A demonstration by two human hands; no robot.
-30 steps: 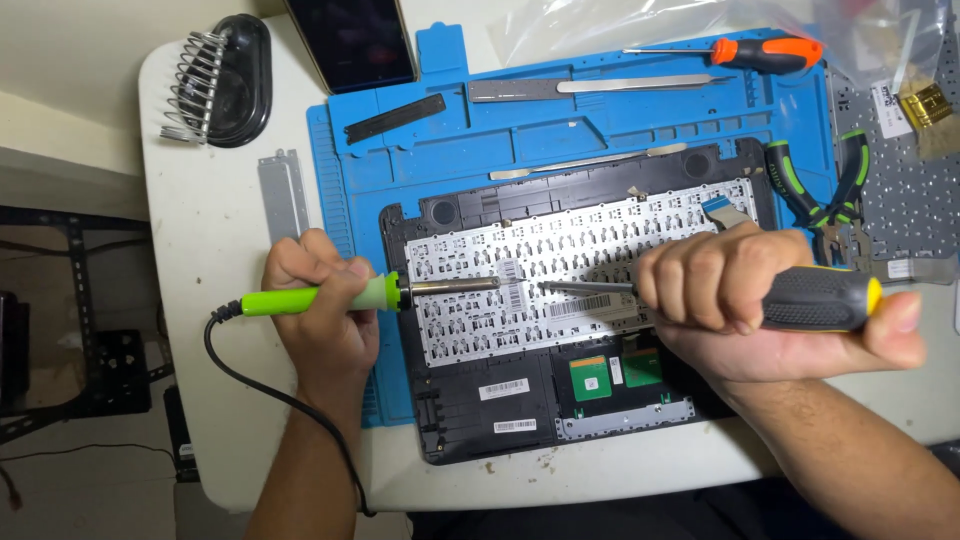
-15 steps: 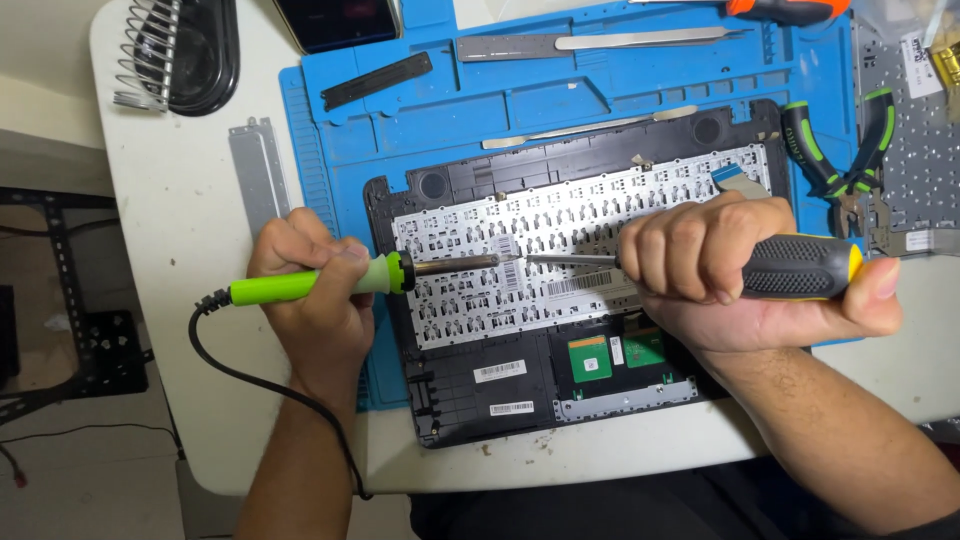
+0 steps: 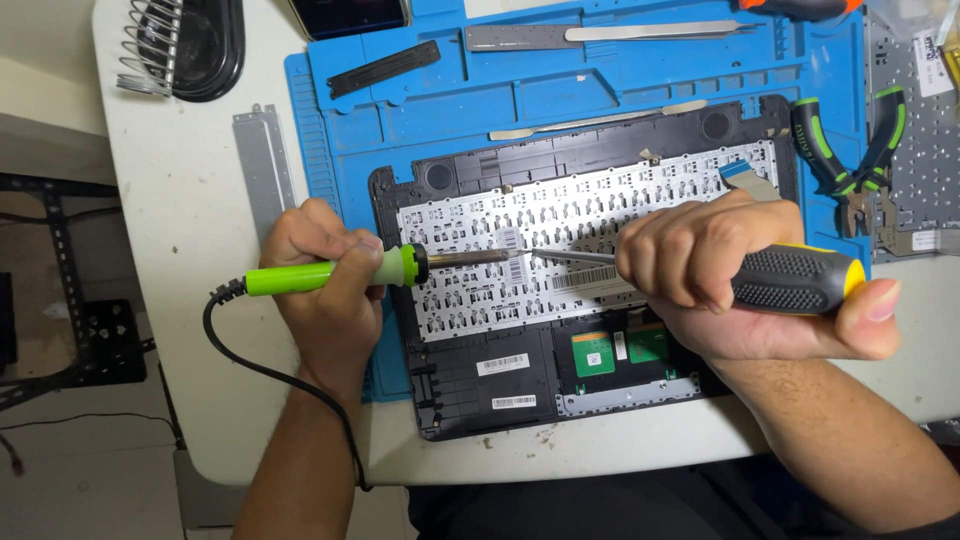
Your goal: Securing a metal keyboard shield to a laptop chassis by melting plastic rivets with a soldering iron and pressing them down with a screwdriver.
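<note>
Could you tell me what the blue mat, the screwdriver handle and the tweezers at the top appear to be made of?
Mat: probably silicone or soft rubber, matte blue with moulded compartments. Screwdriver handle, in the right hand: black dimpled grip, likely rubber, over a glossy yellow end, likely hard plastic. Tweezers: bare metal, probably steel, with a brushed silver sheen.

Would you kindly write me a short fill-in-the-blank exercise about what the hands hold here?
1. The left hand holds a soldering iron with a ____ handle.
2. The right hand grips a screwdriver whose handle is black and ____.
3. Both tool tips meet over the underside of the ____, which sits in the black laptop shell.
4. The laptop shell lies on a ____ mat.

Missing words: green; yellow; keyboard; blue
</note>
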